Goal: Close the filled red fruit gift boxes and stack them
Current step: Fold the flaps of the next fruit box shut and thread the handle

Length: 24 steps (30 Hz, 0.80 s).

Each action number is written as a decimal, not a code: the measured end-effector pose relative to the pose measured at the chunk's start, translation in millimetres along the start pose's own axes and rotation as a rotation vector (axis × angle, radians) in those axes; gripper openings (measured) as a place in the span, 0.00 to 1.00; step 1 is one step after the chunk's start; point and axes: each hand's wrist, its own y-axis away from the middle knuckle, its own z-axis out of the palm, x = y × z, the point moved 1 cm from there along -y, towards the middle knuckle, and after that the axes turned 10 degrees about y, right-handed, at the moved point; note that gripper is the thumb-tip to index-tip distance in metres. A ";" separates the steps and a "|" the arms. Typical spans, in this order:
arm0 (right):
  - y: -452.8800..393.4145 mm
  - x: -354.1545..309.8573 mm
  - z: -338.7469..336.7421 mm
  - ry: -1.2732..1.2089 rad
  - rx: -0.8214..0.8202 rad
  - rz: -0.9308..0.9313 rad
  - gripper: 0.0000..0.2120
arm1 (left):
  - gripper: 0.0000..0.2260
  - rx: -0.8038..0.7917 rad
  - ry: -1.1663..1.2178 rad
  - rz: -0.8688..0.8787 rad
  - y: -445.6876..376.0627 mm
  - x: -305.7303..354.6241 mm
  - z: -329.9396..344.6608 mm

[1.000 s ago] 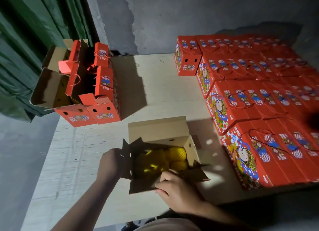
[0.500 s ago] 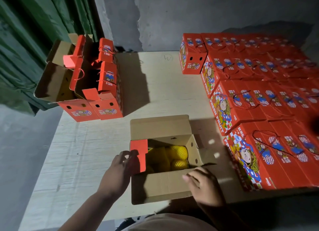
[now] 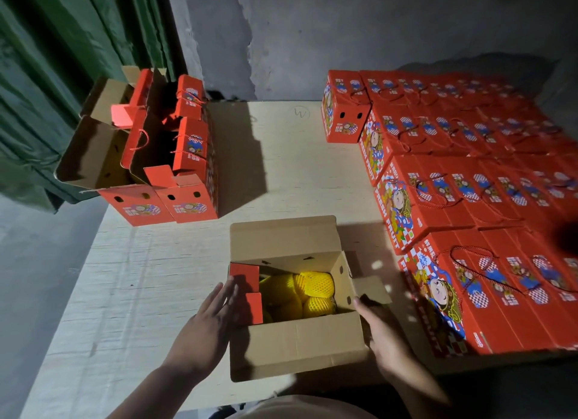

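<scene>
The open box (image 3: 297,296) stands near the front edge of the table (image 3: 156,278), between my two hands, and the yellow net-wrapped fruit (image 3: 312,285) is plainly visible inside it. A second ago the side flaps were folded down over the fruit. Now they stand up again: the red left flap (image 3: 245,290) is nearly upright, the right flap (image 3: 370,289) lies outward, and both long flaps, near (image 3: 297,346) and far (image 3: 281,237), are spread flat. So I judge that the closing was begun again, not finished.

My left hand (image 3: 209,321) has moved to the outside of the red left flap; its fingers are straight and lie against the flap, pinching nothing. My right hand (image 3: 384,334) has left the near flap and is now at the right front corner, fingers quite straight against the cardboard; whether the thumb hooks the right flap, I cannot tell.

To my mind the next step is to press both side flaps inward together, then the long ones.

To the right, the closed red boxes (image 3: 453,199) lie in rows, touching each other. At the far left stand several empty open boxes (image 3: 156,168).
</scene>
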 end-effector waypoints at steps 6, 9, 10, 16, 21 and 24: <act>20.5 -13.9 5.1 0.025 0.075 -0.252 0.30 | 0.35 0.034 0.007 0.008 -2.0 -6.1 6.2; 32.9 -21.5 10.8 0.119 -0.014 -0.426 0.37 | 0.34 0.045 0.012 0.019 -1.9 -7.9 8.2; 35.3 -22.6 12.4 0.157 -0.028 -0.490 0.36 | 0.34 0.050 0.015 0.019 -2.0 -8.1 9.0; 32.9 -16.5 18.3 0.317 -0.027 -0.588 0.21 | 0.37 0.079 0.011 0.012 0.6 -9.0 14.8; 13.4 -14.8 13.9 0.278 0.031 -0.497 0.10 | 0.37 0.100 0.038 0.003 1.9 -10.4 18.4; 0.3 -15.7 12.7 0.226 0.105 -0.382 0.03 | 0.35 0.113 0.052 0.012 1.1 -11.9 19.6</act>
